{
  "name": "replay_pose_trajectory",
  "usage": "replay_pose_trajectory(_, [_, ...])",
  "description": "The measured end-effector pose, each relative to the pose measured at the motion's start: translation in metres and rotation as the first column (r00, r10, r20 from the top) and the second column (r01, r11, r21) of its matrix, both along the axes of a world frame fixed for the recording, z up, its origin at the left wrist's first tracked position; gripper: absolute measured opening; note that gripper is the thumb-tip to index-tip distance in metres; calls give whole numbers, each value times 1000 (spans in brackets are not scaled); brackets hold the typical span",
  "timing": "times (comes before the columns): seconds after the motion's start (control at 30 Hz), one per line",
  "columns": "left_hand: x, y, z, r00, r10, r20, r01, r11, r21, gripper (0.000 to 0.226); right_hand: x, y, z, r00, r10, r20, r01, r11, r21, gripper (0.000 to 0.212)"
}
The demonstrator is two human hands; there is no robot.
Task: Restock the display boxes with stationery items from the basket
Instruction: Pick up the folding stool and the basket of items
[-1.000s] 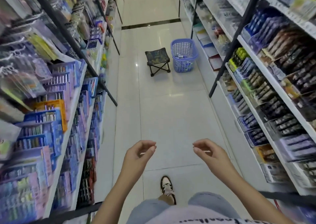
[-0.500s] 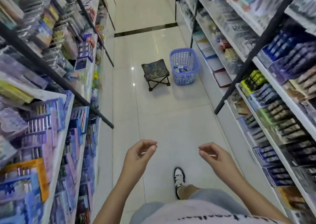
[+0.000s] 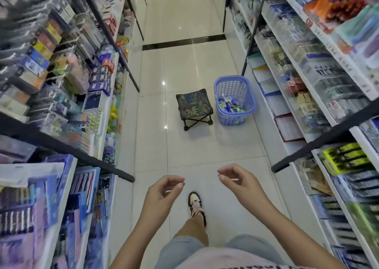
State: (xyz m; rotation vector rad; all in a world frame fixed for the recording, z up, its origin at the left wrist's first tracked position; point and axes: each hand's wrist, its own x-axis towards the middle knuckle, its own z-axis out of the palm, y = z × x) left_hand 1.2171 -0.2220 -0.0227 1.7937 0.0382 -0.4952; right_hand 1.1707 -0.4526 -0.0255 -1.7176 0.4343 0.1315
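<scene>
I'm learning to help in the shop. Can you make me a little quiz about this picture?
1. True or false: both hands are empty.
2. What stands beside the folding stool? A) a purple basket B) a ladder C) a trolley
3. The basket sits nearer the shelves on the person's ____ side.

Key:
1. True: left hand and right hand hold nothing.
2. A
3. right

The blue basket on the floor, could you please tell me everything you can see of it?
The blue basket looks like lattice-walled plastic with a solid rim. It stands upright on the pale tiled floor, close to the right-hand shelving, just right of the small folding stool. Small blue, white and green packets lie inside; no hand touches it.
</scene>
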Motion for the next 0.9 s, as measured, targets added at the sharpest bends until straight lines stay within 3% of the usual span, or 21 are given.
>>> replay_pose_trajectory(0.3, [197, -61, 18, 994, -106, 31, 107, 994, -30, 10, 129, -49, -20, 991, -112, -78, 111, 994, -23, 11])
replay_pose_trajectory(0.53, [306, -90, 8, 996, -90, 0, 90, 996, 10, 12, 264, -86, -24, 985, -168, -24, 167, 985, -32, 14])
replay_pose_trajectory(0.7, [379, -112, -5, 1000, -22, -21, 23, 998, 53, 18, 374, -120, -18, 996, -78, 42, 80, 996, -44, 13])
replay_pose_trajectory(0.9, [467, -154, 2, 997, -72, -15, 73, 996, 60, 17, 475, -156, -7, 996, -33, 79, 38, 997, -66, 11])
